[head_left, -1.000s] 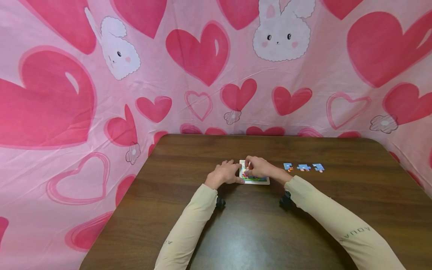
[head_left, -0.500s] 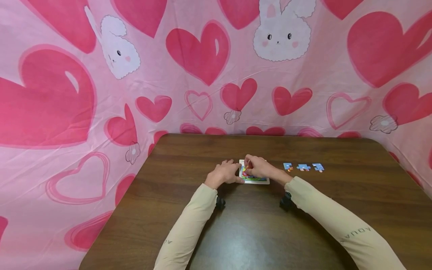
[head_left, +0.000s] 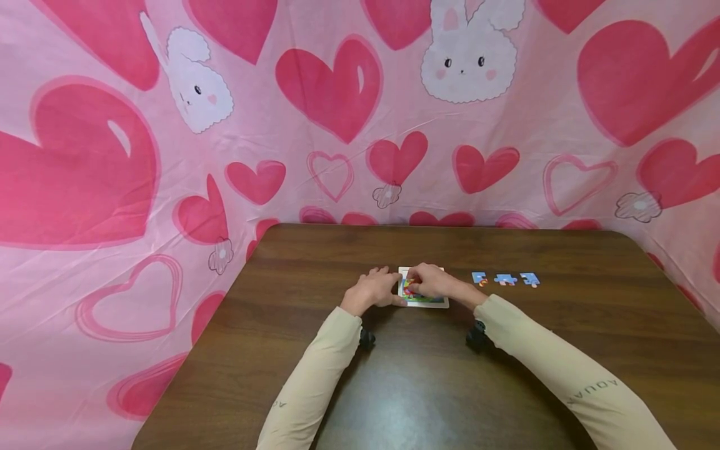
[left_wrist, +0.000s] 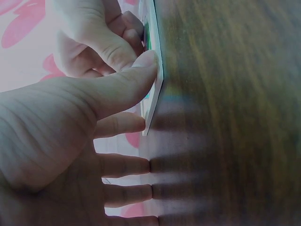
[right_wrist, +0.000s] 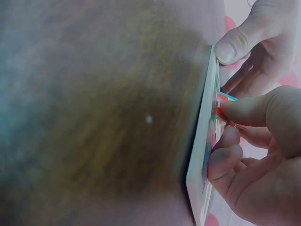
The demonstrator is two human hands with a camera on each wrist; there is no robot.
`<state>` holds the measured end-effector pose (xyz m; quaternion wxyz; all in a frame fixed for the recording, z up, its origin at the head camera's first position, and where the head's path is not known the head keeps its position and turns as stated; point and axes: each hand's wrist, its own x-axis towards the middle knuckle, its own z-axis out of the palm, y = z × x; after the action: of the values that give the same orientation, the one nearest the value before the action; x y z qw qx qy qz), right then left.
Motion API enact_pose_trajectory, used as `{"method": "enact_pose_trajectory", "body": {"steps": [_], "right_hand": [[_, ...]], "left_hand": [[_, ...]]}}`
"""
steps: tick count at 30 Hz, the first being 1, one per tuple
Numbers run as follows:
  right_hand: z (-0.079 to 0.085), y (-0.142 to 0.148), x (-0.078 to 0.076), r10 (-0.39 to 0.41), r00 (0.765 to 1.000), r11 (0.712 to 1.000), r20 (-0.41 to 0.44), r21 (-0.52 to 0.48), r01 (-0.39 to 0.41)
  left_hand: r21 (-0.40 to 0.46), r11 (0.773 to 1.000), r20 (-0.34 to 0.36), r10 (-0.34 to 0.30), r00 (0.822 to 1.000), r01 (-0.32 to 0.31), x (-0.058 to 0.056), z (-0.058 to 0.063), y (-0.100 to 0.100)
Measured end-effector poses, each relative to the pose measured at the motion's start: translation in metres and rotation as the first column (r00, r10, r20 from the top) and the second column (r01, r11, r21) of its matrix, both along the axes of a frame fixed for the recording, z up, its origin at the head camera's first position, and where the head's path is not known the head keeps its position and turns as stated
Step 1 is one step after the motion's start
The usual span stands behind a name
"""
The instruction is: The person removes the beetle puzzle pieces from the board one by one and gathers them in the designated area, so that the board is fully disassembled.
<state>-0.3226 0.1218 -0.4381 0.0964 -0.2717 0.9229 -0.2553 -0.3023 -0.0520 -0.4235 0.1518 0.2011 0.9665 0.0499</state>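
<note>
The puzzle board (head_left: 433, 305) lies flat on the table in front of you, its white rim around a bright picture with green along the near side; your right hand covers much of the rest. At its left part you pinch a small colourful piece (right_wrist: 228, 97) between the thumb and forefinger of your right hand (head_left: 430, 280), tilted against the board's face, with the other fingers curled beneath. Your left hand (head_left: 372, 289) has its fingers spread and fairly straight: the thumb rests on the near left corner, the forefinger touches the board's left end, and the remaining fingertips stand on the wood, apparently bracing it. The step in hand looks like fitting that piece; whether its edges line up with a gap is hidden by your fingers. The next move seems to call for levelling it, nudging it into line and pressing gently, with the board steadied. To the right, well apart from the board, a left piece (head_left: 479, 279), a middle piece (head_left: 505, 279) and a right piece (head_left: 530, 279) lie in a row on the brown table (head_left: 394, 387).
</note>
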Motion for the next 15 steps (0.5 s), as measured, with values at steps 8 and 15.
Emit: {"method": "enact_pose_trajectory", "body": {"steps": [8,15], "right_hand": [[-0.0007,0.0,-0.0018,0.053,0.999,0.997,-0.001,0.059,-0.053],[-0.0009,-0.002,0.0016,0.096,0.994,0.989,-0.061,0.116,-0.088]], "left_hand": [[0.004,1.0,0.001,0.007,1.0,-0.007,-0.0002,-0.0007,0.0002],[0.01,1.0,-0.007,0.007,1.0,-0.007,0.0008,-0.0004,-0.0004]]}}
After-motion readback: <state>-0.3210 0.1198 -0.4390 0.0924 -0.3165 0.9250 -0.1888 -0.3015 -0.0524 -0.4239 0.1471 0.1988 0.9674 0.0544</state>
